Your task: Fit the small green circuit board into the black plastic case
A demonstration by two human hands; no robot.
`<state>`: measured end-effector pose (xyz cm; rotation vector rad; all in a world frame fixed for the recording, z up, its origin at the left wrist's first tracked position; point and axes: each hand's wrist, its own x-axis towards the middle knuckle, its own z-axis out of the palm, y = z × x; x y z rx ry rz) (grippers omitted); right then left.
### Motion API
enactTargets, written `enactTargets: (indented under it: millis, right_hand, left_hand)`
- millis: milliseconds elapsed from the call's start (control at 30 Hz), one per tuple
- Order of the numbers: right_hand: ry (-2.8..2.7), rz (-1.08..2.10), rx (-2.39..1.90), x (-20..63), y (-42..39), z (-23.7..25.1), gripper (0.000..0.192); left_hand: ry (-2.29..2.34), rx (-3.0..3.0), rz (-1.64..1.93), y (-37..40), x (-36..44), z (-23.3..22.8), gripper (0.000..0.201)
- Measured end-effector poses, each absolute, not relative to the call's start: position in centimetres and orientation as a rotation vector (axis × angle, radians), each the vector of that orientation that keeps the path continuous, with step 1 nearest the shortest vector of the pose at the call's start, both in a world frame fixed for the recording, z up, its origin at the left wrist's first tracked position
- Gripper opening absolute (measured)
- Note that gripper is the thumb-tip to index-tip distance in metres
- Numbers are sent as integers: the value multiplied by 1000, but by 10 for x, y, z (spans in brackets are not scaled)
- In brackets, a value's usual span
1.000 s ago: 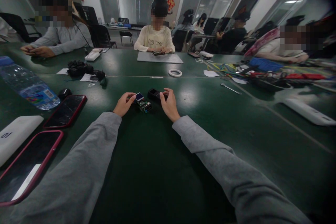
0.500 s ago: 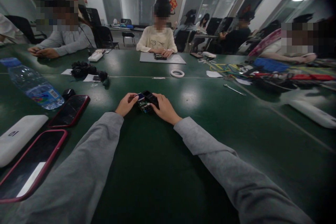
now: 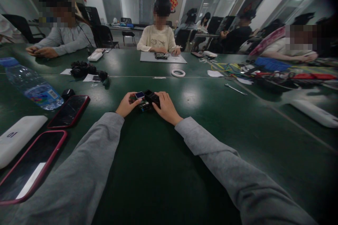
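Over the green table, my left hand is closed on a circuit board that carries a small screen with a pale edge. The thumb lies along the board's near side, just below the screen. My right hand grips a black plastic case from its right side, fingers over the top. Board and case are close together between my hands; whether they are still joined I cannot tell. My fingers hide the outer ends of both.
Left of my arm lie two red-edged phones, a white power bank and a tilted water bottle. Ahead is a white tape ring; to the right, a wrench and tangled cables. A person sits opposite.
The case has tilted and shifted slightly right of the board, and the screen shows more fully. My left thumb has moved down to the board. The person opposite has drawn one hand off their device.
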<state>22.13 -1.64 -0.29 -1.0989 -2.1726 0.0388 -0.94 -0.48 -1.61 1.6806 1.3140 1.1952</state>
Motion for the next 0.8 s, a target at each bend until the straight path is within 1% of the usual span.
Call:
enactTargets:
  millis: [200,367,467,567,700,800]
  right_hand:
    - [-2058,-24,-1201,224,-11,-9,41]
    - [-2039,9,-1229,226,-7,-13,41]
    - [-2031,30,-1229,227,-7,-13,41]
    - [-2021,39,-1227,227,-8,-13,40]
    - [-2009,46,-1222,227,-7,-14,40]
    - [-2005,61,-1224,227,-6,-14,40]
  left_hand:
    - [1325,1574,1274,1,-13,-23,52]
    - [1343,1568,1248,0,-12,-20,48]
    - [1276,1565,1243,-3,-9,-16,48]
    - [1205,1605,1197,-9,-5,-13,58]
    - [1247,1682,1164,-13,-5,-12,85]
    - [1253,1708,1154,-13,-6,-14,93]
